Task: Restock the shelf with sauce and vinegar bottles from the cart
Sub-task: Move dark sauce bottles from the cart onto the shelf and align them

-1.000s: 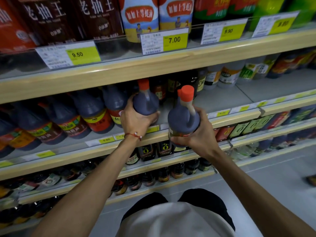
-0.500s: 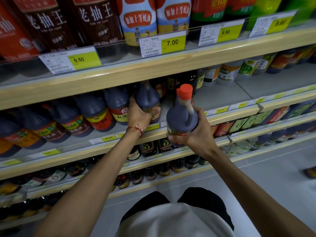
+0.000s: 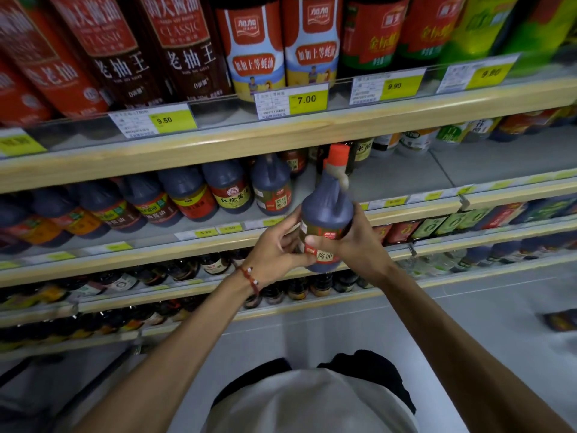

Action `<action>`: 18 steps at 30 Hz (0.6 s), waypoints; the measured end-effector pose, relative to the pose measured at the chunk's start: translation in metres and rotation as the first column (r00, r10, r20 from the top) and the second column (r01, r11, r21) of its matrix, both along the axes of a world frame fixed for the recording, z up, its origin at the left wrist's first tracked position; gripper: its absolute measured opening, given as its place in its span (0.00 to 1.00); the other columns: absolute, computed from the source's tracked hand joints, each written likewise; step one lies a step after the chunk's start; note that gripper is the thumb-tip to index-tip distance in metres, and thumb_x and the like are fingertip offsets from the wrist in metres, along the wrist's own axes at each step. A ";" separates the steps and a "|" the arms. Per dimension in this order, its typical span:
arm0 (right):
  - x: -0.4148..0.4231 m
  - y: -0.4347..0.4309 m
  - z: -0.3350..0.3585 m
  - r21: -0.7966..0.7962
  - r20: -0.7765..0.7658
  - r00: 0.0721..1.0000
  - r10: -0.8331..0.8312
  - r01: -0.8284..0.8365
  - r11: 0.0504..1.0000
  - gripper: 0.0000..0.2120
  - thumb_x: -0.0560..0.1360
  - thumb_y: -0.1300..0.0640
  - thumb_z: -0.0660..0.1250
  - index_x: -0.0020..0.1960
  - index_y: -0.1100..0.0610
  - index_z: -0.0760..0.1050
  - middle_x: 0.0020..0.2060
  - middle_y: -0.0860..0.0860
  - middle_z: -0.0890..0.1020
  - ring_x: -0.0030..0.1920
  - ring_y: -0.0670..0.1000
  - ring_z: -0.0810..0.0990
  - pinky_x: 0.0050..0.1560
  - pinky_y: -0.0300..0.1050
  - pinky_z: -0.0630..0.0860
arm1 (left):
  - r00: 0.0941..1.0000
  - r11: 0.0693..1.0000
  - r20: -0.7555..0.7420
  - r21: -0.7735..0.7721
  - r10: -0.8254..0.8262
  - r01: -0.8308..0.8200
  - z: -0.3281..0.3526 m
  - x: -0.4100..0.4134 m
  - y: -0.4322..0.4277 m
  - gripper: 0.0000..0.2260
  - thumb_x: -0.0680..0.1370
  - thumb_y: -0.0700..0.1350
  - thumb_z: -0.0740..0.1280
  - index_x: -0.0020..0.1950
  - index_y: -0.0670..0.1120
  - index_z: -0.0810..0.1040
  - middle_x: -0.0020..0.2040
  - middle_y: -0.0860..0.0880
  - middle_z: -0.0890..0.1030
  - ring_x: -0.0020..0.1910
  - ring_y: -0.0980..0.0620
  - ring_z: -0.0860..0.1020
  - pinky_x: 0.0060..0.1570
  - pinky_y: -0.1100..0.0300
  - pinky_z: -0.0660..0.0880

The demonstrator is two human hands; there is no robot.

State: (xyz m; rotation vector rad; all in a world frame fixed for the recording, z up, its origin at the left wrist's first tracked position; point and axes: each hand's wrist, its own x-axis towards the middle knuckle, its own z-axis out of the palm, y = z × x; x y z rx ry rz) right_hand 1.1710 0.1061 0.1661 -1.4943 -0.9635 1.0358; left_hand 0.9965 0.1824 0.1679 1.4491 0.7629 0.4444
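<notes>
A dark soy sauce bottle (image 3: 326, 214) with an orange-red cap and a red label is held upright in front of the second shelf (image 3: 406, 210). My right hand (image 3: 356, 242) grips its lower body from the right. My left hand (image 3: 274, 248) holds its lower left side, fingers curled on the label. A matching bottle (image 3: 271, 185) stands on the shelf just behind, at the right end of a row of similar dark bottles (image 3: 184, 195).
The upper shelf (image 3: 281, 132) carries tall sauce bottles and yellow price tags. To the right of the row the second shelf has bare grey surface (image 3: 402, 176), with small bottles at its back. Lower shelves hold several small bottles. The cart is out of view.
My left hand has let go of the bottle it set on the shelf and come back to the bottle in my right hand. That bottle has moved up slightly toward the shelf.
</notes>
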 end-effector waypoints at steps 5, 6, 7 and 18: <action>0.028 -0.004 0.009 -0.038 -0.028 0.937 0.349 -0.350 0.936 0.34 0.78 0.68 0.72 0.78 0.60 0.59 0.73 0.56 0.75 0.72 0.54 0.76 0.70 0.55 0.76 | 0.983 0.983 0.013 0.023 0.181 -0.181 0.000 0.007 -0.017 0.34 0.70 0.33 0.79 0.73 0.44 0.73 0.62 0.53 0.83 0.60 0.53 0.82 0.57 0.60 0.78; 0.031 -0.004 0.009 -0.029 -0.022 0.925 0.379 -0.379 0.925 0.34 0.78 0.71 0.70 0.79 0.61 0.59 0.73 0.56 0.75 0.72 0.53 0.76 0.70 0.52 0.76 | 0.977 0.976 0.024 0.045 0.214 -0.215 -0.001 0.009 -0.019 0.32 0.70 0.33 0.79 0.72 0.44 0.74 0.62 0.52 0.84 0.60 0.52 0.82 0.57 0.60 0.79; 0.032 -0.004 0.011 -0.017 -0.016 0.920 0.392 -0.393 0.920 0.34 0.78 0.72 0.69 0.78 0.60 0.59 0.73 0.55 0.74 0.72 0.52 0.76 0.69 0.50 0.76 | 0.970 0.969 0.030 0.061 0.240 -0.241 -0.002 0.010 -0.021 0.32 0.69 0.33 0.79 0.72 0.44 0.75 0.62 0.52 0.84 0.60 0.51 0.83 0.57 0.59 0.79; 0.036 0.032 -0.001 0.140 0.591 0.800 0.104 -0.229 0.963 0.41 0.74 0.65 0.77 0.82 0.57 0.60 0.66 0.55 0.66 0.66 0.52 0.72 0.73 0.42 0.69 | 0.898 0.779 0.070 0.472 0.434 -0.413 -0.016 0.041 0.004 0.37 0.72 0.40 0.79 0.77 0.43 0.65 0.71 0.47 0.76 0.69 0.51 0.76 0.65 0.49 0.77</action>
